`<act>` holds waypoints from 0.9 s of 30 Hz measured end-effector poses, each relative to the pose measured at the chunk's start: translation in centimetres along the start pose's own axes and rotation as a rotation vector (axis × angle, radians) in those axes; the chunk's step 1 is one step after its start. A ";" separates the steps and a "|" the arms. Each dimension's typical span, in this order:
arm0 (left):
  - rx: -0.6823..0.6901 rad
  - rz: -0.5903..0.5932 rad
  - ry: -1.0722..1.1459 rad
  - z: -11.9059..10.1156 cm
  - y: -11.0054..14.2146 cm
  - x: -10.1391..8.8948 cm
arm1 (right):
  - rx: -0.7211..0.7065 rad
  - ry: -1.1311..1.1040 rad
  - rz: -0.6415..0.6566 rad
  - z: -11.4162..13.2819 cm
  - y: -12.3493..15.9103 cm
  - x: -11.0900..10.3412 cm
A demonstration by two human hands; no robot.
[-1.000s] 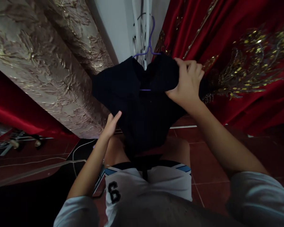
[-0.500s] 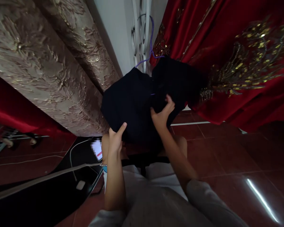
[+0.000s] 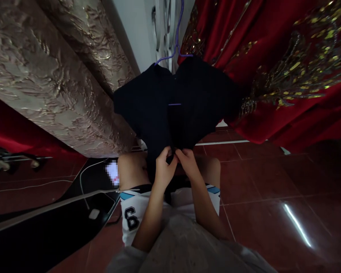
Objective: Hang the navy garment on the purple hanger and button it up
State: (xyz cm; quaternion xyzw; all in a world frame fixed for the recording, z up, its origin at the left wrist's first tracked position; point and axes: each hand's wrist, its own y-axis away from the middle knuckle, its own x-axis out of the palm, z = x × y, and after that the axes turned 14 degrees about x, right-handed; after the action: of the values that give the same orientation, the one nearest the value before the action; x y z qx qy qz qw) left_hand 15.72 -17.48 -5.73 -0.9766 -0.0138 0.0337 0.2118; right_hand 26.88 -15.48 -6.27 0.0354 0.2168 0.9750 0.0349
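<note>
A dark navy, short-sleeved shirt point(image 3: 147, 100) hangs on a purple hanger point(image 3: 176, 46) in front of me, its front parted so that the hanger's lower bar shows. Low on the front opening, my left hand point(image 3: 165, 167) pinches one edge of the cloth. Close beside it, nearly touching, my right hand point(image 3: 186, 162) pinches the facing edge. Both hands are closed at the fingertips. Whether a button sits between them is too dark to make out.
Red sequined cloth point(image 3: 272, 83) hangs at the right, and a beige embossed curtain point(image 3: 74, 87) at the left. A black bench point(image 3: 59, 235) at lower left carries a lit phone point(image 3: 113, 173), a white charger point(image 3: 94, 214) and cables. Red tiles point(image 3: 250, 182) cover the floor.
My hands have come together at the shirt's lower front opening; before, they were apart on the cloth. The shirt now hangs straighter and more spread out.
</note>
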 end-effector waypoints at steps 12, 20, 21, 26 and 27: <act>0.149 0.038 -0.092 -1.1 -0.3 -0.4 | -0.158 -0.017 -0.019 1.8 1.7 -1.0; 0.185 0.038 -0.111 -1.9 -0.5 -0.1 | -0.234 -0.123 0.050 1.1 2.3 -1.2; 0.183 0.050 -0.115 -1.9 -0.6 0.1 | -0.225 -0.124 0.040 1.0 2.2 -1.3; 0.134 0.016 -0.119 -0.6 -0.7 1.0 | -0.215 -0.035 0.033 1.0 1.8 -1.9; 0.119 -0.005 -0.122 -0.3 -0.6 1.1 | -0.220 -0.015 0.045 1.2 1.8 -1.9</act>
State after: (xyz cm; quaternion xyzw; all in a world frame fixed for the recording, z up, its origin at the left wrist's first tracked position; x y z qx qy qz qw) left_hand 16.84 -16.97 -5.31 -0.9584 -0.0269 0.0933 0.2684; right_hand 28.78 -16.82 -4.54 0.0437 0.1075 0.9931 0.0182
